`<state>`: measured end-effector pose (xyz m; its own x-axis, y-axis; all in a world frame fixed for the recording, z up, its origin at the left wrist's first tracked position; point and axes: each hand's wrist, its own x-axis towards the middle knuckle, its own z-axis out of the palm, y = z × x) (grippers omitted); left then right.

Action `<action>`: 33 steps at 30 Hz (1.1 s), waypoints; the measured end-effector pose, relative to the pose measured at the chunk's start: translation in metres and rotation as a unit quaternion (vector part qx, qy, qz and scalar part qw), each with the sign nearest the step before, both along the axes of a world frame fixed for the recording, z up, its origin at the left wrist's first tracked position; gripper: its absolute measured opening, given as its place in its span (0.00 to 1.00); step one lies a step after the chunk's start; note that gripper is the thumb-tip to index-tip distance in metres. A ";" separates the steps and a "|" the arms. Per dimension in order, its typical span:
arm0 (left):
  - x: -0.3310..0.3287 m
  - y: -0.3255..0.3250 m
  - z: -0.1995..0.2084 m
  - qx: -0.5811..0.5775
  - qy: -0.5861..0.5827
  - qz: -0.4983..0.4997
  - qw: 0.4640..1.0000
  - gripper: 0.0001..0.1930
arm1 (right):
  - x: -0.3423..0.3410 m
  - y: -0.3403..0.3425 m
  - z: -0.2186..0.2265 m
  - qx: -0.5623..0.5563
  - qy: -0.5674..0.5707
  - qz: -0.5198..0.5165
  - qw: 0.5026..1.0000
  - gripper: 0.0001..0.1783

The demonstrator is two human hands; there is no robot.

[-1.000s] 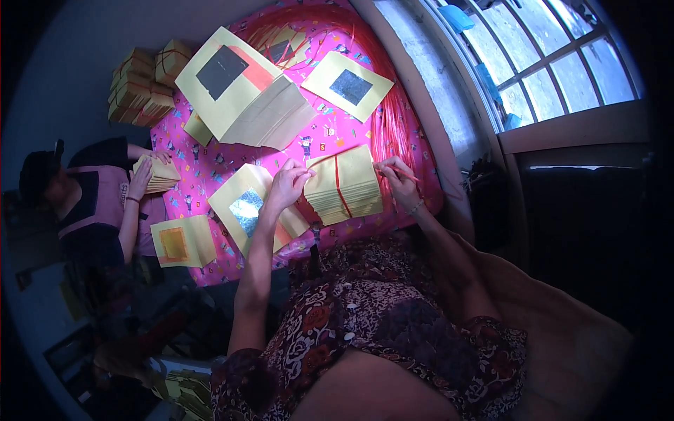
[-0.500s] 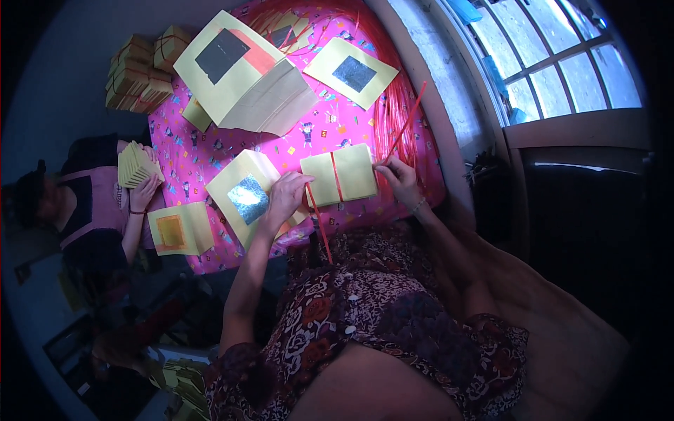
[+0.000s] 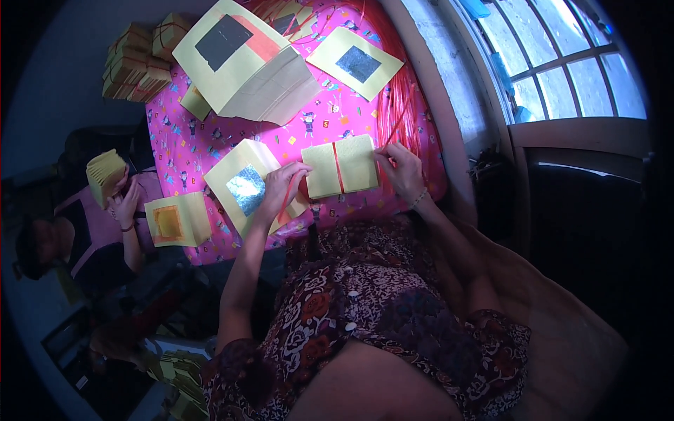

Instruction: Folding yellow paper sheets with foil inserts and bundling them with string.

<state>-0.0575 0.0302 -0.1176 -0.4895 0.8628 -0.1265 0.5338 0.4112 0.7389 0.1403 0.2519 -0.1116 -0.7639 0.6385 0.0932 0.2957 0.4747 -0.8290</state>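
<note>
On a pink cloth point(image 3: 284, 142), between the two hands, a yellow bundle point(image 3: 319, 170), crossed at its middle by a red strip point(image 3: 338, 168) from far edge to near; at its left edge, the left hand point(image 3: 283, 184), fingers loosely bent, thumb and fingertips closed on a red end point(image 3: 284, 208) hanging down along the palm; at its right edge, the right hand point(image 3: 401, 170), fingers curled, thumb and forefinger pinching a second red end point(image 3: 402, 123) poking up past the knuckles; just left of the left hand and partly hidden by it, a folded stack point(image 3: 246, 188) with a silver square; farther left, a packet point(image 3: 179, 219) with an orange square; beyond the left hand, a big pile point(image 3: 242, 67) with a dark square; beyond the right hand, a sheet point(image 3: 356, 63) with a grey square, beside red strands point(image 3: 408, 81); well left of both hands, a co-worker point(image 3: 95, 219) holding up fanned paper point(image 3: 104, 175); beyond that, tied bundles point(image 3: 137, 68); far right of the right hand, a window point(image 3: 554, 63).
</note>
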 end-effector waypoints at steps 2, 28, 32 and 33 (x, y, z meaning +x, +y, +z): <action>-0.004 0.000 -0.001 -0.005 0.015 -0.023 1.000 0.08 | -0.003 -0.008 -0.004 0.084 -0.001 0.029 0.996 0.06; 0.041 0.074 -0.001 0.072 -0.072 -0.085 0.991 0.08 | -0.004 -0.006 -0.019 0.245 -0.036 0.112 0.962 0.06; 0.076 0.083 -0.014 0.118 0.015 0.037 0.992 0.10 | -0.004 -0.008 -0.018 0.230 0.012 0.093 0.969 0.07; 0.079 0.085 -0.017 0.126 0.056 0.023 0.990 0.10 | -0.004 -0.008 -0.016 0.211 0.021 0.080 0.974 0.08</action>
